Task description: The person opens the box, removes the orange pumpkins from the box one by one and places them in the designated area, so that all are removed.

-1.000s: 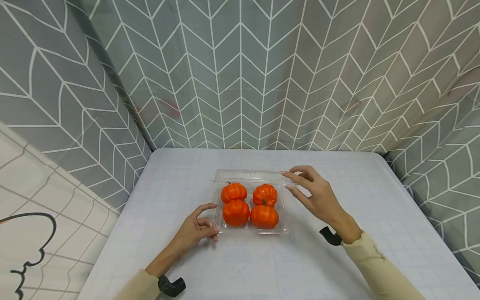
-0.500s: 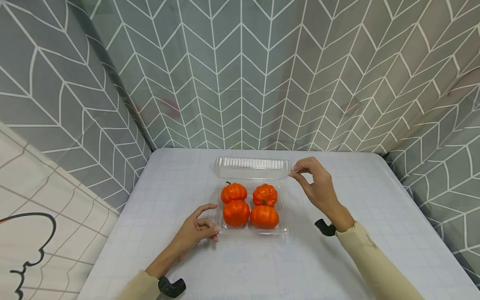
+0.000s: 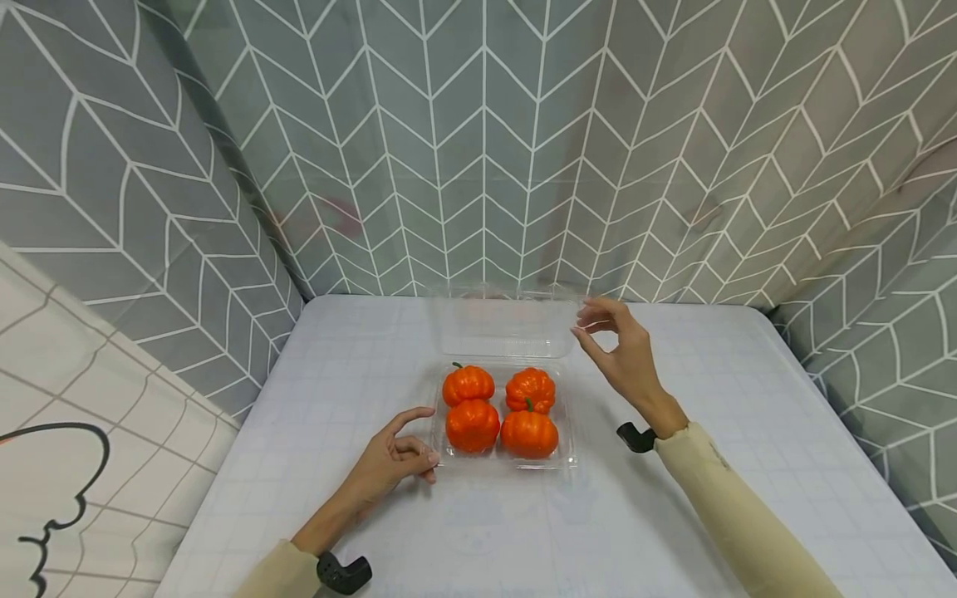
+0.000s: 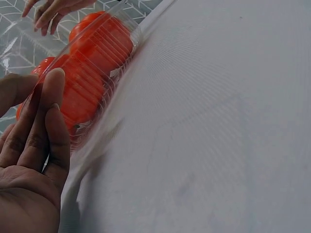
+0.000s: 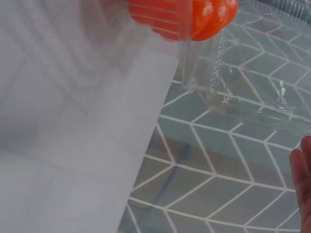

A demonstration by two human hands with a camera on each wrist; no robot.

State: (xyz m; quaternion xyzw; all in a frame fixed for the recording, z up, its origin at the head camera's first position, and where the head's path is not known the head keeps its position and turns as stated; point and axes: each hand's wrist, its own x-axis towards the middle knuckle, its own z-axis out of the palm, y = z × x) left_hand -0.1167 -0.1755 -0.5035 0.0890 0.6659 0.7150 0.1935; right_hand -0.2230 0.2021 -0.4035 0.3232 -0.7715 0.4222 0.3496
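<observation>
A clear plastic clamshell container (image 3: 566,453) lies on the table, holding several small orange pumpkins (image 3: 529,433), two with green stems visible. Its hinged lid (image 3: 504,332) is raised and tilted back behind the base. My left hand (image 3: 389,461) grips the base's left rim, the fingers curled at the edge in the left wrist view. At the lid's right edge my right hand (image 3: 624,353) pinches it between thumb and fingers. Only some fingertips (image 5: 302,167) of that hand show at the right border of the right wrist view.
The table (image 3: 359,349) has a pale, faintly gridded cover. A grey curtain (image 3: 508,166) with white zigzag lines stands behind the table and at both sides. Black straps (image 3: 344,573) sit at both wrists.
My right hand has swung the lid up and back from low over the base's rear edge, moving slightly away from me. My left hand and the pumpkins have stayed in place.
</observation>
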